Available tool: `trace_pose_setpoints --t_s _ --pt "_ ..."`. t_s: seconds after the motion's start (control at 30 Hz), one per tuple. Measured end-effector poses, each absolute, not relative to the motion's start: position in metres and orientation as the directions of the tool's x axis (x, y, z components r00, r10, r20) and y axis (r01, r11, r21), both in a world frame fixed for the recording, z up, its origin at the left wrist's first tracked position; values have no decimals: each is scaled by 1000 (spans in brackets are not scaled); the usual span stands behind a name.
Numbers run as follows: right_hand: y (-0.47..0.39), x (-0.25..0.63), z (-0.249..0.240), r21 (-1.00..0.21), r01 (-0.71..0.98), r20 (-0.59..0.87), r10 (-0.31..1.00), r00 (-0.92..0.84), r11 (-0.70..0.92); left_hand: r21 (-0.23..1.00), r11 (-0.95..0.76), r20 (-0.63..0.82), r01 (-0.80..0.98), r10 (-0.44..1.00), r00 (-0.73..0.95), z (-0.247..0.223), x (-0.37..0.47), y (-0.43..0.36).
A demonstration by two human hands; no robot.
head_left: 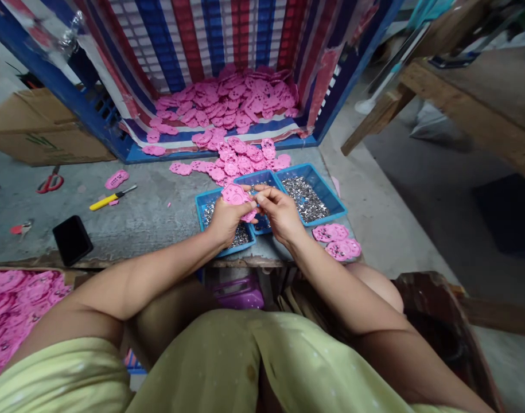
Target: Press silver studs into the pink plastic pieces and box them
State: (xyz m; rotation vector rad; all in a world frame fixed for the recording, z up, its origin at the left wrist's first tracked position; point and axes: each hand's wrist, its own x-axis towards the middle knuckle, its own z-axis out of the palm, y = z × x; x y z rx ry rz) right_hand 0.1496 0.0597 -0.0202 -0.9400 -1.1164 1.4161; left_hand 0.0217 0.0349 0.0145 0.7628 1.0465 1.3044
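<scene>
While your left hand (228, 218) pinches the pink piece (236, 196) and your right hand (279, 211) nips at its edge, a slip could drop it into the blue trays (326, 195) of small metal parts (307, 198).

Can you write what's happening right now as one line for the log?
left hand: holds pink piece | right hand: fingertips on same piece | below: blue trays of small silvery parts | right: finished-looking pink pieces
</scene>
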Motion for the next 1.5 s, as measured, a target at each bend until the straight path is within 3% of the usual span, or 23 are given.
trace_pose_setpoints --t_s 0.3,0.67,0.87,1.03,1.13,1.3,1.5 --pt "60 148 -24 -976 -199 109 989 -97 88 918 146 -188 -369 979 -80 16 24 34" --pt "60 147 -25 -975 -221 62 989 -133 31 934 181 -231 -308 963 -135 16 24 35" --pt "76 165 -17 -942 60 317 933 -172 331 945 196 -235 -263 963 -128 15 24 36" --pt "77 177 -6 -873 225 358 881 -308 433 955 199 -222 -222 971 -86 14 23 35" --pt "77 181 -4 -899 174 352 899 -260 403 941 162 -172 -296 985 -8 20 22 35" --pt "76 177 -4 -962 -112 258 963 -77 249 867 114 -52 -485 989 139 31 17 35" --pt "52 166 11 -939 -290 222 970 -102 185 953 -133 154 -272 987 56 33 9 33"
